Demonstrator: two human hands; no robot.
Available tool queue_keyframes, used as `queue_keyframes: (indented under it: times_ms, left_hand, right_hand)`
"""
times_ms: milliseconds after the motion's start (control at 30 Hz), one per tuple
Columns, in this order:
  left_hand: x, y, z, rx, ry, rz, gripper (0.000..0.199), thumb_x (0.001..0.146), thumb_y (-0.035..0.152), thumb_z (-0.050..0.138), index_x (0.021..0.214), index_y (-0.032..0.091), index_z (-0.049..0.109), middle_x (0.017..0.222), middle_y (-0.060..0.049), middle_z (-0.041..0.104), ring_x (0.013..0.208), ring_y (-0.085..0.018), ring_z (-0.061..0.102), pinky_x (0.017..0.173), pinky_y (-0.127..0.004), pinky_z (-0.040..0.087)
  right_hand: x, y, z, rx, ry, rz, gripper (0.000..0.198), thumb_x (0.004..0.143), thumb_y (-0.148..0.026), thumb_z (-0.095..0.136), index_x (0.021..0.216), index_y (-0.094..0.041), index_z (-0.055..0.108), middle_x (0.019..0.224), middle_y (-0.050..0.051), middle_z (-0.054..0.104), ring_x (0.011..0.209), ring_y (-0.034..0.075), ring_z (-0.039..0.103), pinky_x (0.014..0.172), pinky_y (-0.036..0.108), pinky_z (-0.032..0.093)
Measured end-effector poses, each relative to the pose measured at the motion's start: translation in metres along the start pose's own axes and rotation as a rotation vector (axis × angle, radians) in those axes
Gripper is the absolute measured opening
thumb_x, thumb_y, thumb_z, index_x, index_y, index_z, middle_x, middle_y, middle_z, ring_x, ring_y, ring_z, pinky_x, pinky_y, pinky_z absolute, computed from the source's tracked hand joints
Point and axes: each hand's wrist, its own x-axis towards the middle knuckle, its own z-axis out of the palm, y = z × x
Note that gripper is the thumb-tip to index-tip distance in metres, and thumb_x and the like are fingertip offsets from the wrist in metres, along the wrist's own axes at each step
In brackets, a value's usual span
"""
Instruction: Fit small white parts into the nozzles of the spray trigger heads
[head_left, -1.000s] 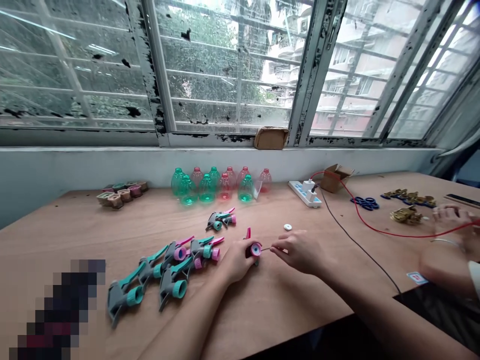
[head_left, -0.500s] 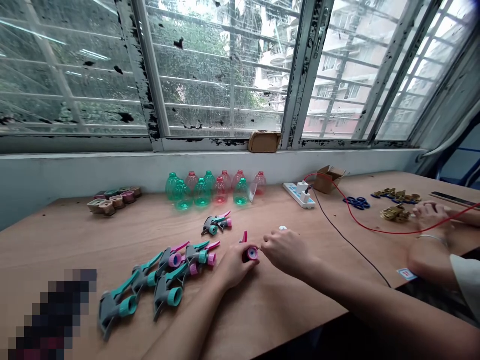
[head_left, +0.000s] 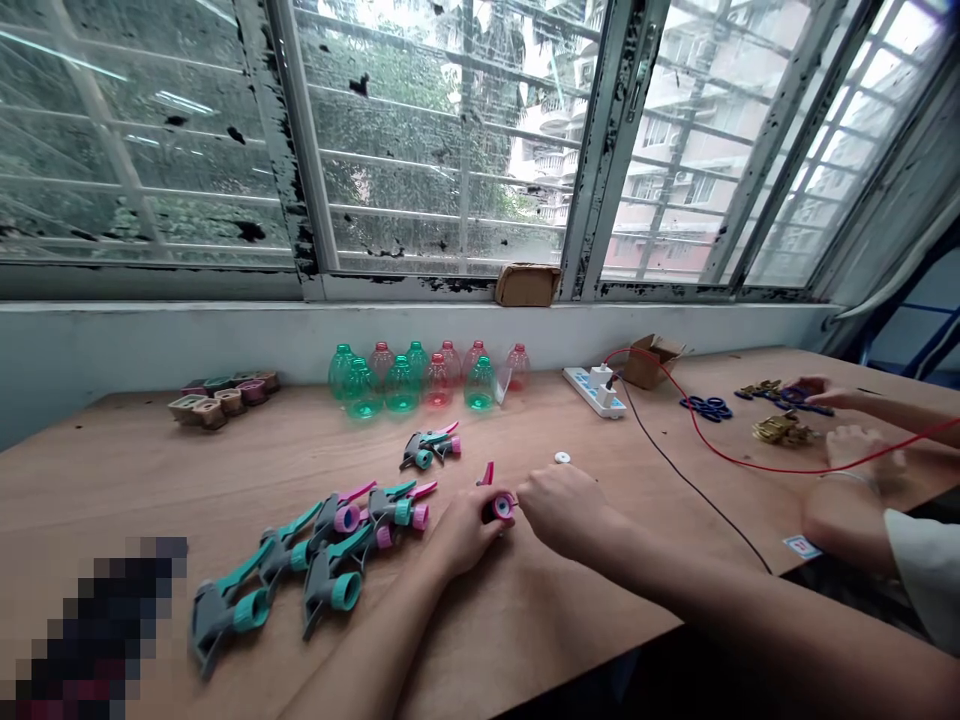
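My left hand is closed around a trigger spray head, its pink collar facing me and its pink lever standing up behind my fingers. Close by on the right, my right hand is curled with its fingertips near the collar. Whatever its fingers pinch, if anything, is too small or hidden to make out. Left of my hands lie several grey spray heads with teal or pink collars and levers. Two more spray heads rest farther back. Just beyond my right hand is a small white disc.
Green and red clear bottles stand by the wall. Beyond my right hand are a power strip, a cardboard box, a red cable and blue-handled items. Another person's hands are at the right, near gold-coloured pieces.
My hands keep nearly the same pose at the spray head. At the right, one of the other person's hands has moved apart from the other and reached a blue-handled item.
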Motion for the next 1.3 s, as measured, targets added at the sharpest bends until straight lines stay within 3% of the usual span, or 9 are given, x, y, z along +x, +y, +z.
queue_keyframes:
  times_ms: [200, 667, 1000, 1167, 1300]
  left_hand:
    - [0.0, 0.0, 0.0, 0.028, 0.0, -0.003, 0.028, 0.073, 0.014, 0.057, 0.098, 0.021, 0.066, 0.095, -0.002, 0.069, 0.087, -0.018, 0.06, 0.076, -0.024, 0.043]
    - [-0.001, 0.004, -0.002, 0.004, -0.035, 0.012, 0.025, 0.073, 0.017, 0.061, 0.096, 0.021, 0.067, 0.097, -0.002, 0.068, 0.088, -0.018, 0.059, 0.077, -0.025, 0.043]
    - [-0.002, 0.003, 0.0, 0.003, -0.012, -0.001, 0.029, 0.073, 0.018, 0.061, 0.101, 0.022, 0.066, 0.096, -0.002, 0.069, 0.088, -0.018, 0.06, 0.078, -0.026, 0.044]
    - [-0.002, 0.006, -0.001, -0.019, -0.023, -0.013, 0.026, 0.073, 0.019, 0.062, 0.099, 0.021, 0.066, 0.093, -0.001, 0.069, 0.084, -0.017, 0.06, 0.076, -0.025, 0.044]
    - [-0.002, 0.006, 0.0, -0.014, -0.013, -0.005, 0.027, 0.073, 0.019, 0.062, 0.099, 0.021, 0.066, 0.095, -0.002, 0.069, 0.086, -0.018, 0.06, 0.077, -0.025, 0.044]
  right_hand:
    - [0.004, 0.026, 0.015, 0.043, 0.04, 0.002, 0.036, 0.09, -0.037, 0.044, 0.076, -0.02, 0.073, 0.076, 0.009, 0.071, 0.072, 0.022, 0.065, 0.062, 0.028, 0.039]
    - [0.006, 0.053, 0.034, 0.25, 0.116, -0.141, 0.035, 0.091, -0.039, 0.047, 0.073, -0.024, 0.073, 0.074, 0.004, 0.072, 0.065, 0.015, 0.059, 0.061, 0.027, 0.029]
    - [-0.007, 0.034, 0.065, 0.411, 0.325, -0.011, 0.039, 0.092, -0.039, 0.045, 0.07, -0.021, 0.071, 0.067, 0.003, 0.067, 0.06, 0.012, 0.053, 0.056, 0.025, 0.024]
    - [-0.004, 0.039, 0.081, 0.647, 0.339, -0.05, 0.047, 0.092, -0.042, 0.044, 0.061, -0.016, 0.067, 0.052, 0.001, 0.057, 0.048, 0.008, 0.039, 0.052, 0.024, 0.023]
    - [-0.003, 0.038, 0.092, 0.777, 0.368, -0.041, 0.05, 0.091, -0.045, 0.044, 0.061, -0.013, 0.068, 0.052, 0.001, 0.056, 0.049, 0.008, 0.04, 0.05, 0.022, 0.024]
